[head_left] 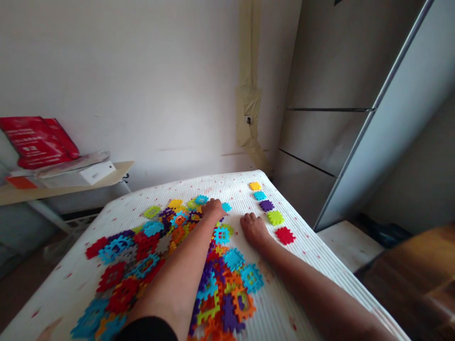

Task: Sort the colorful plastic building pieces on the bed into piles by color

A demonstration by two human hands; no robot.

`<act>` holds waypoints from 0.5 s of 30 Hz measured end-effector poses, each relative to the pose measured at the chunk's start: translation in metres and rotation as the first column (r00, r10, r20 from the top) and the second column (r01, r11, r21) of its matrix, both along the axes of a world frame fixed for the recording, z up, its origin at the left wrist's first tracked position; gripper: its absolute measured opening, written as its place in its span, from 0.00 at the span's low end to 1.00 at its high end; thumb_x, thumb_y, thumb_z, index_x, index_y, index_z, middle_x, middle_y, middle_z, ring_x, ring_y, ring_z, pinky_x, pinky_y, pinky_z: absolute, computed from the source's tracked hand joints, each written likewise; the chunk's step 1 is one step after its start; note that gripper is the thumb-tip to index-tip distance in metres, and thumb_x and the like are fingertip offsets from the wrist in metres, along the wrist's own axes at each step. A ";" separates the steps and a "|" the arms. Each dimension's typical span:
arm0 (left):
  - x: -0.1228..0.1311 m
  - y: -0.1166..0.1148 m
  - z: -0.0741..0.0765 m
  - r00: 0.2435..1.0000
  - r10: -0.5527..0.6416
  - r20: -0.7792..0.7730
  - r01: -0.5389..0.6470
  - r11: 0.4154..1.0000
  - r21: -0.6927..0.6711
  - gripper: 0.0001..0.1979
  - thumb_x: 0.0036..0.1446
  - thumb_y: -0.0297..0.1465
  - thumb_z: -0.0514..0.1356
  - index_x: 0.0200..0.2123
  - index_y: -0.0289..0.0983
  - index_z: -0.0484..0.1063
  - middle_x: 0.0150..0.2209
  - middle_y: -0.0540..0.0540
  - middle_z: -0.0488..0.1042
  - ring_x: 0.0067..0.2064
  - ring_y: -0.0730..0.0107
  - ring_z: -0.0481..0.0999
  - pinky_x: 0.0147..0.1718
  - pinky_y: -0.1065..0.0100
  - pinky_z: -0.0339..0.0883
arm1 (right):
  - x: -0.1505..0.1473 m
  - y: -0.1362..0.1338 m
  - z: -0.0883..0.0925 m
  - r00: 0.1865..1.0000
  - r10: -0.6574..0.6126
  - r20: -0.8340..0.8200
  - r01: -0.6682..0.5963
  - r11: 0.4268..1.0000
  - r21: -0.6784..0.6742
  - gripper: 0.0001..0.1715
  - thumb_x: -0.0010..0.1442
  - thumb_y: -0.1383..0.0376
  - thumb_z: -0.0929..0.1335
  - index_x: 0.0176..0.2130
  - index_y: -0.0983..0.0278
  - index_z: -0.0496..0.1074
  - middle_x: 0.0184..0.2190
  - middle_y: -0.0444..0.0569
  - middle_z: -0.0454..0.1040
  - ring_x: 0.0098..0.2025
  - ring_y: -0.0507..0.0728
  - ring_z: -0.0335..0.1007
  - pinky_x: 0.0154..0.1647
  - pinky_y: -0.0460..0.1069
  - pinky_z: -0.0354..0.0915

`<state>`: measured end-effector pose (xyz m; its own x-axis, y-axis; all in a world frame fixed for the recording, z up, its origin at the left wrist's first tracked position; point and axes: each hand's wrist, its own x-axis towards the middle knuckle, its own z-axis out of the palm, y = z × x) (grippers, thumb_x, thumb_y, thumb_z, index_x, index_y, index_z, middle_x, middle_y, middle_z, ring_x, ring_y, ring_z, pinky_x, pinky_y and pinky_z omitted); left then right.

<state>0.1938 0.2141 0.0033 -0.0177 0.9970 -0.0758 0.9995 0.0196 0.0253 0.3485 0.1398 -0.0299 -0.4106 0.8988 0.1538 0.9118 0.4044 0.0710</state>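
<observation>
My left hand [212, 208] reaches to the far edge of a pile of plastic interlocking tiles [177, 234]. Its fingers are curled down among the pieces, and whatever they hold is hidden. A blue tile [226, 207] shows right beside it. My right hand [253, 228] rests palm down on the cloth, fingers lying on it, with no tile visible in them. Just right of that hand runs a row of solid square tiles: yellow [255, 186], blue [259, 195], purple [266, 205], lime green [275, 218] and red [285, 235].
A white ribbed cloth [302, 277] with red specks covers the surface. Behind it stands a wall with a taped socket [248, 120]. Grey cabinet doors [320, 142] rise at the right. A side shelf [122, 169] at the left bears red packages [39, 142] and a white box [97, 173].
</observation>
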 end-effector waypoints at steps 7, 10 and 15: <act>-0.001 -0.037 0.013 0.985 -0.173 -0.005 0.170 0.965 0.200 0.17 0.51 0.29 0.58 0.46 0.38 0.67 0.46 0.41 0.72 0.50 0.58 0.69 0.47 0.59 0.61 | 0.021 0.010 0.008 0.968 -0.012 -0.252 0.000 0.999 -0.049 0.15 0.58 0.71 0.61 0.44 0.66 0.70 0.41 0.54 0.72 0.41 0.56 0.70 0.37 0.49 0.66; -0.004 -0.056 0.016 0.970 -0.244 -0.011 0.239 0.940 0.243 0.17 0.49 0.27 0.59 0.45 0.37 0.68 0.44 0.41 0.72 0.49 0.59 0.70 0.47 0.61 0.60 | 0.022 0.013 0.012 0.884 0.086 -0.459 -0.093 0.996 0.008 0.23 0.55 0.67 0.66 0.51 0.65 0.66 0.47 0.53 0.70 0.43 0.55 0.70 0.42 0.49 0.66; -0.003 -0.079 0.017 0.945 -0.326 -0.020 0.317 0.899 0.302 0.16 0.47 0.27 0.60 0.43 0.36 0.68 0.41 0.41 0.72 0.47 0.59 0.69 0.47 0.61 0.59 | 0.004 0.011 0.014 0.826 0.225 -0.516 -0.216 0.973 0.078 0.36 0.46 0.68 0.72 0.54 0.67 0.62 0.53 0.59 0.65 0.54 0.60 0.62 0.52 0.53 0.61</act>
<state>0.1906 0.1347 0.0202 0.3053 0.9242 0.2294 0.9487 -0.3159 0.0101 0.3528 0.1503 -0.0163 -0.4536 0.7895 0.4134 0.7030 0.6021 -0.3785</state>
